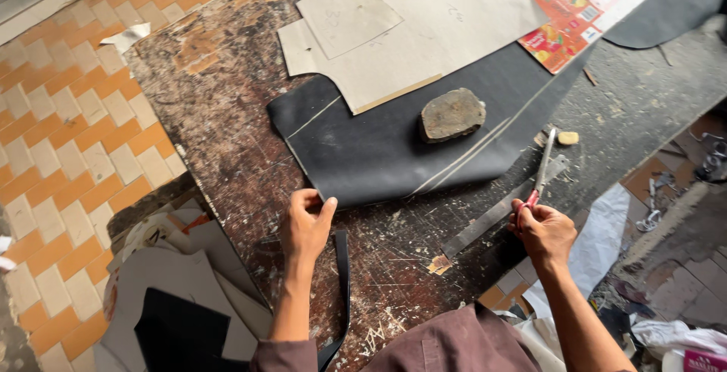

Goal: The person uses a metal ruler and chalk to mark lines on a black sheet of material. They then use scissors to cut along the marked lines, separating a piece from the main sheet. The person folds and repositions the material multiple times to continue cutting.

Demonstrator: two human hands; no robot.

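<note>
A black sheet of leather-like material lies on a worn wooden table, with pale cut lines drawn on it. My left hand pinches the sheet's near corner, and a narrow black strip hangs down from beside it. My right hand grips the red handles of scissors, whose closed blades point away along the table. A flat grey stone rests on the sheet as a weight. Cardboard patterns overlap the sheet's far edge.
A metal ruler lies under the scissors. A red printed package sits at the far right. Cardboard and dark offcuts are piled on the orange-and-cream tiled floor at the left. Scraps and plastic lie at the right.
</note>
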